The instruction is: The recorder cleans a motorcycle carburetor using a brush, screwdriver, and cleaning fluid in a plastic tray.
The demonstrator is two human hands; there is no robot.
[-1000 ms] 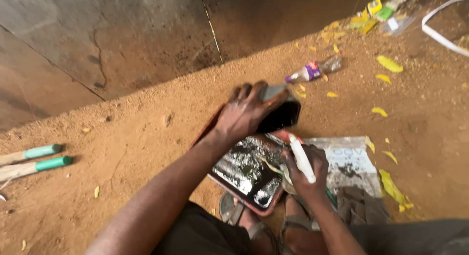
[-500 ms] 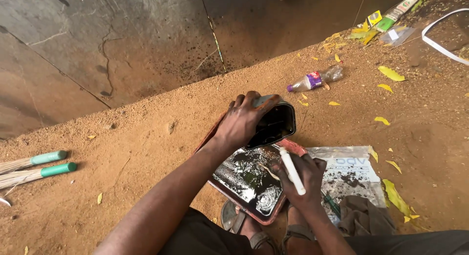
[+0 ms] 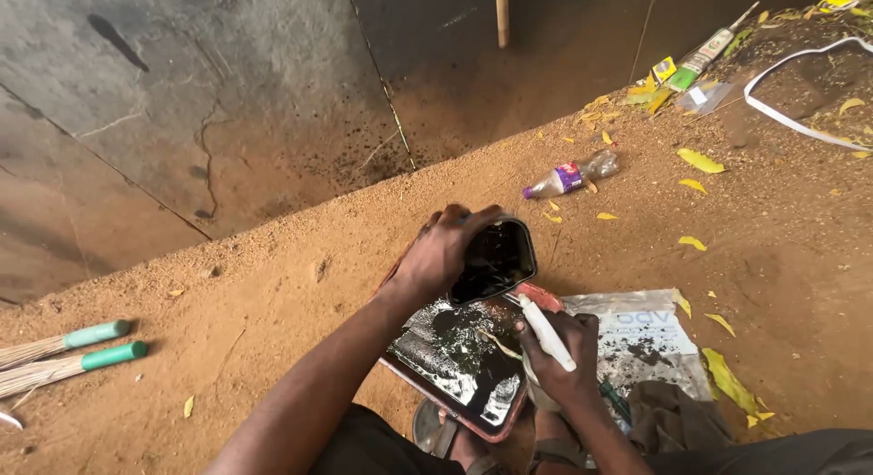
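Left hand [image 3: 441, 252] gripping a small dark device [image 3: 496, 259], tilted above the cracked tablet [image 3: 459, 366] on the person's lap, while the right hand [image 3: 559, 357] clasps a white tube [image 3: 546, 331], apparently adhesive, nozzle aimed at the glass.

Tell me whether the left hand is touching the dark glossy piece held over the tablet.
Touching. The head view shows the left hand with fingers wrapped over the top edge of the dark glossy piece, no gap between them.
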